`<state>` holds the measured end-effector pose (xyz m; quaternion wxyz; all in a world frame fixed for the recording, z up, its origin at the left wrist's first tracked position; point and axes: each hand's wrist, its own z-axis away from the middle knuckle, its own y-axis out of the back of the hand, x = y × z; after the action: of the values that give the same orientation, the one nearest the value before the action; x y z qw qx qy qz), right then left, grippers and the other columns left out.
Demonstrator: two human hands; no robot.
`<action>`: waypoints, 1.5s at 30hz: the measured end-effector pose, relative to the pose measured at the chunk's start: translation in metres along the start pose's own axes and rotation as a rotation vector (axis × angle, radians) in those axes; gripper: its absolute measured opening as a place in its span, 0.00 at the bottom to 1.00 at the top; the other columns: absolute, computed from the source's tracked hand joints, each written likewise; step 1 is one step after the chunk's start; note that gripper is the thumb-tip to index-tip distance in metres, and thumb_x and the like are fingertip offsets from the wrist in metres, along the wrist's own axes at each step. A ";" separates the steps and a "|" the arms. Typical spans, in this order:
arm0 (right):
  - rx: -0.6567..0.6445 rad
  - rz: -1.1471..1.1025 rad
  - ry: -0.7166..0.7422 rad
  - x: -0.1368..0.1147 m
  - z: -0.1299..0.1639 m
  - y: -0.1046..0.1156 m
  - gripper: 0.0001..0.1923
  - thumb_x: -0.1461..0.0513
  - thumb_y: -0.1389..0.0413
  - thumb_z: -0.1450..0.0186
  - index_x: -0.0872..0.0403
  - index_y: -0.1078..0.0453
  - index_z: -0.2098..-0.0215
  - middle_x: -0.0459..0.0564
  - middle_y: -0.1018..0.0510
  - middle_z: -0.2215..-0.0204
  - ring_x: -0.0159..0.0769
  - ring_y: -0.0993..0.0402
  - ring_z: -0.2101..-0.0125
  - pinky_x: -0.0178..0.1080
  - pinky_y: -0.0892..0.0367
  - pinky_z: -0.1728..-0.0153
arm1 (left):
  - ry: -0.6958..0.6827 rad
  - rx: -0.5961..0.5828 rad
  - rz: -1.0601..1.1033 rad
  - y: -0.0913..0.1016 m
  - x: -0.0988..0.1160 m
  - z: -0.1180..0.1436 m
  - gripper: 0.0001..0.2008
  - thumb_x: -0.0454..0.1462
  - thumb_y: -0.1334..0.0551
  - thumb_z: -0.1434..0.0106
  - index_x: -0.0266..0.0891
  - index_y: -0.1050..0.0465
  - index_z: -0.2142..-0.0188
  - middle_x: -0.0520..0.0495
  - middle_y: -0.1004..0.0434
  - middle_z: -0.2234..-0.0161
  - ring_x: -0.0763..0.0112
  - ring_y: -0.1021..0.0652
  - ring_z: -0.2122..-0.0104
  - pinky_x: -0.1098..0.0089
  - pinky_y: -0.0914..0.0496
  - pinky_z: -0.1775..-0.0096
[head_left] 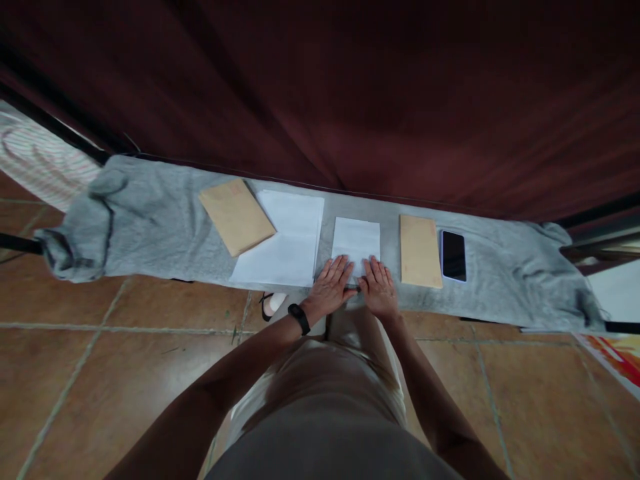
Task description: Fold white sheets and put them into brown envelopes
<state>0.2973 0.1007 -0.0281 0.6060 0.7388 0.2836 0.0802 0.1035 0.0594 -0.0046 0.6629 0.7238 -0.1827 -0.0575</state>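
Both hands lie flat on the near end of a folded white sheet (356, 243) that sits about midway along the table (160, 227), which is draped in a grey cloth. The left hand (333, 285), with a black band on its wrist, and the right hand (379, 288) rest side by side, palms down, fingers (336, 269) stretched out and slightly spread, pressing the paper rather than gripping it. The sheet's long axis runs from the near edge toward the far edge, its far end pointing at the dark red curtain (400, 100).

Just left of it lies a stack of white paper (287, 247), with a tan envelope (237, 215) overlapping that stack's far left corner at a tilt. To the right, a second tan envelope (420, 251) lies upright and parallel to the sheet, with a dark phone (453, 255) just beside it.
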 end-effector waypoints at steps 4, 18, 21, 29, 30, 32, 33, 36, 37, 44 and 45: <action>0.000 0.014 -0.007 0.002 0.006 0.003 0.31 0.53 0.58 0.24 0.58 0.49 0.27 0.61 0.42 0.30 0.49 0.47 0.30 0.55 0.47 0.32 | 0.023 -0.009 -0.012 0.002 0.003 0.004 0.38 0.53 0.48 0.28 0.29 0.49 0.29 0.29 0.51 0.28 0.51 0.49 0.28 0.50 0.51 0.30; 0.023 -0.007 0.013 0.007 0.014 0.005 0.33 0.52 0.58 0.23 0.58 0.53 0.26 0.61 0.41 0.30 0.49 0.45 0.30 0.55 0.48 0.32 | 0.087 -0.056 -0.046 0.005 0.014 0.008 0.37 0.51 0.47 0.28 0.24 0.45 0.31 0.25 0.47 0.30 0.48 0.45 0.29 0.49 0.49 0.31; 0.005 0.002 0.008 0.009 0.018 0.007 0.33 0.52 0.58 0.23 0.59 0.53 0.26 0.62 0.40 0.30 0.49 0.46 0.30 0.55 0.48 0.32 | 0.094 -0.052 -0.042 0.003 0.014 0.010 0.38 0.52 0.47 0.28 0.24 0.47 0.31 0.26 0.49 0.29 0.48 0.47 0.28 0.49 0.49 0.31; -0.065 -0.043 0.018 -0.009 0.006 0.007 0.29 0.55 0.59 0.23 0.56 0.49 0.27 0.58 0.45 0.28 0.49 0.53 0.28 0.58 0.51 0.31 | 0.088 -0.048 -0.045 0.001 0.015 0.012 0.38 0.51 0.48 0.28 0.24 0.50 0.29 0.26 0.51 0.28 0.48 0.49 0.28 0.49 0.51 0.31; -0.079 -0.050 0.040 -0.013 0.004 0.007 0.29 0.55 0.59 0.23 0.55 0.47 0.27 0.58 0.45 0.28 0.48 0.53 0.28 0.57 0.51 0.31 | 0.087 -0.048 -0.044 0.001 0.015 0.012 0.38 0.50 0.48 0.28 0.24 0.50 0.29 0.26 0.51 0.28 0.48 0.50 0.28 0.49 0.51 0.31; -0.094 -0.049 0.072 -0.019 0.003 0.005 0.28 0.56 0.59 0.23 0.55 0.45 0.28 0.58 0.44 0.28 0.47 0.51 0.29 0.56 0.52 0.31 | 0.082 -0.047 -0.041 0.002 0.016 0.013 0.37 0.49 0.48 0.27 0.24 0.50 0.29 0.26 0.51 0.28 0.48 0.50 0.28 0.49 0.51 0.30; -0.092 -0.043 0.076 -0.020 0.004 0.005 0.28 0.56 0.58 0.23 0.56 0.45 0.29 0.59 0.44 0.28 0.47 0.50 0.29 0.55 0.52 0.31 | 0.079 -0.047 -0.040 0.002 0.015 0.013 0.37 0.49 0.48 0.27 0.24 0.50 0.29 0.26 0.51 0.28 0.48 0.50 0.28 0.49 0.52 0.30; -0.070 -0.023 0.066 -0.019 0.009 0.004 0.28 0.56 0.56 0.24 0.56 0.44 0.29 0.59 0.44 0.28 0.47 0.50 0.29 0.54 0.51 0.31 | 0.075 -0.054 -0.037 0.003 0.015 0.015 0.38 0.50 0.47 0.28 0.25 0.49 0.29 0.27 0.52 0.28 0.48 0.50 0.28 0.49 0.51 0.30; -0.060 -0.019 0.060 -0.017 0.011 0.005 0.28 0.56 0.55 0.24 0.56 0.45 0.29 0.59 0.45 0.28 0.47 0.49 0.29 0.54 0.51 0.31 | 0.075 -0.055 -0.036 0.004 0.014 0.015 0.38 0.51 0.47 0.28 0.25 0.49 0.29 0.27 0.52 0.28 0.48 0.50 0.28 0.49 0.51 0.30; -0.043 -0.021 0.034 -0.001 0.023 0.010 0.30 0.56 0.54 0.24 0.55 0.48 0.27 0.58 0.44 0.28 0.47 0.47 0.30 0.52 0.50 0.31 | 0.075 -0.064 -0.025 0.010 0.011 0.015 0.35 0.48 0.44 0.28 0.27 0.44 0.31 0.28 0.48 0.29 0.49 0.46 0.29 0.52 0.47 0.31; -0.049 -0.024 0.027 0.000 0.023 0.011 0.30 0.56 0.54 0.24 0.55 0.48 0.27 0.58 0.44 0.29 0.47 0.47 0.30 0.52 0.50 0.31 | 0.078 -0.067 -0.023 0.011 0.011 0.014 0.33 0.47 0.44 0.28 0.28 0.43 0.31 0.29 0.47 0.29 0.50 0.45 0.29 0.52 0.45 0.32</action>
<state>0.3116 0.0795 -0.0237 0.6208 0.7194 0.2984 0.0899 0.1068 0.0419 0.0062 0.6926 0.7050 -0.1463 -0.0429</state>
